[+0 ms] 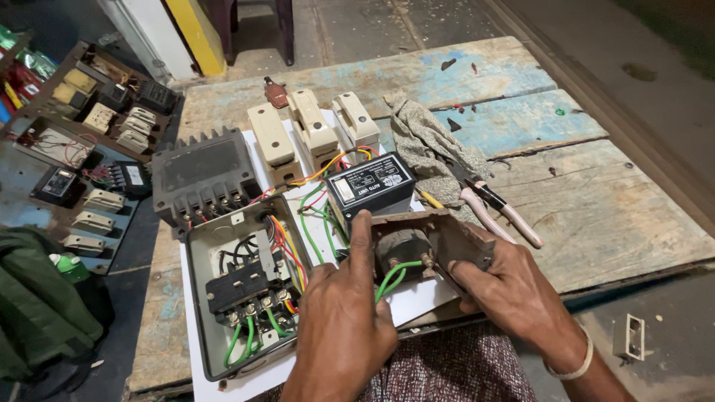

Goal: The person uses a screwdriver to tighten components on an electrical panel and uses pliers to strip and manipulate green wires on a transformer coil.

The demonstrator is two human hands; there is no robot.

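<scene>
Both my hands hold a brown plate (462, 232) that carries a round dark component (401, 247) with green wires (393, 275) on its terminals. My left hand (344, 320) grips the plate's near left side, its index finger pointing up along the edge toward a black relay box (371, 186). My right hand (514, 292) grips the plate's right end. An open grey metal box (242, 294) with a black contactor and coloured wires lies just left of my left hand, on a white sheet (417, 298).
Three cream fuse holders (313, 134) and a dark finned unit (202, 179) stand behind the box. A rag (428, 145) and pink-handled pliers (497, 210) lie to the right on the worn wooden table (596, 201). A panel of switches (89, 134) lies left.
</scene>
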